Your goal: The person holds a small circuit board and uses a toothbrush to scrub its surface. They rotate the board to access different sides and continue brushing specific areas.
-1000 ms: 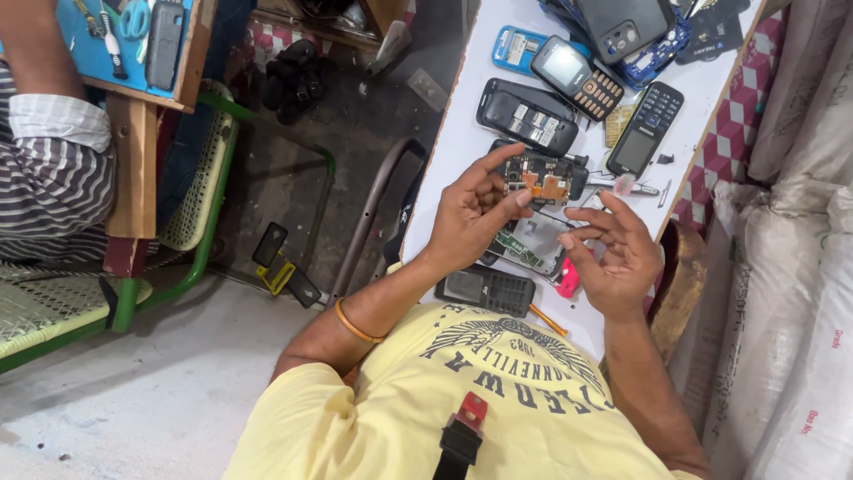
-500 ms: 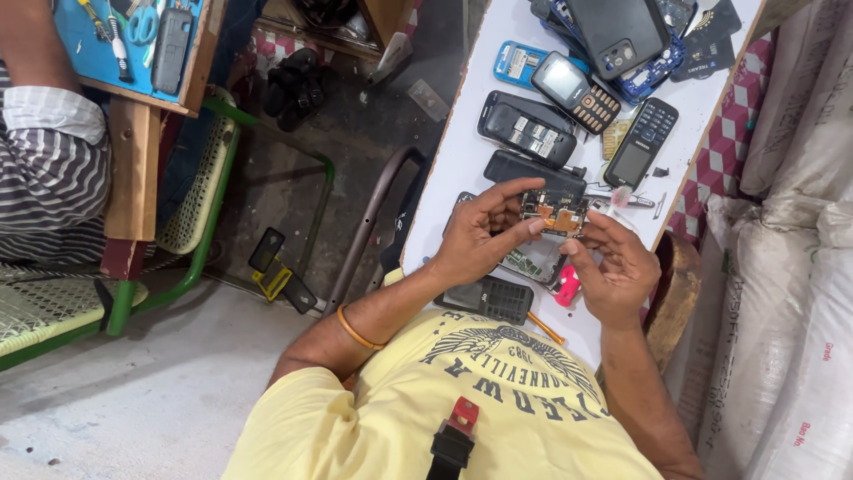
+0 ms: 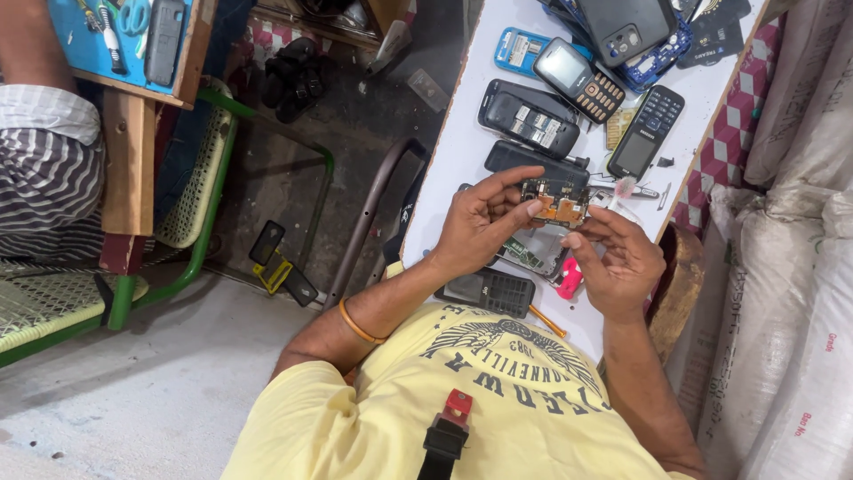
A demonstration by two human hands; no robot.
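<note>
My left hand [image 3: 475, 227] pinches a small orange-brown phone circuit board [image 3: 558, 201] between thumb and fingers, just above the white table [image 3: 462, 133]. An orange bangle sits on that wrist. My right hand [image 3: 622, 258] meets the board from the right, its fingertips gripping the board's lower right edge. Something thin with a white tip [image 3: 622, 188] shows just beyond the right hand; I cannot tell whether the hand holds it. A black keypad phone [image 3: 490, 290] and a pink item [image 3: 569, 278] lie under my hands.
Several phones and shells lie farther up the table: a black open-backed phone [image 3: 529, 117], a grey keypad phone [image 3: 579, 78], a black one [image 3: 645, 133]. White sacks [image 3: 800, 231] line the right. A green chair [image 3: 209, 169] and a seated person [image 3: 44, 178] are at left.
Both hands have lifted the circuit board a little farther up the table, and the right hand's fingers have closed in on its edge.
</note>
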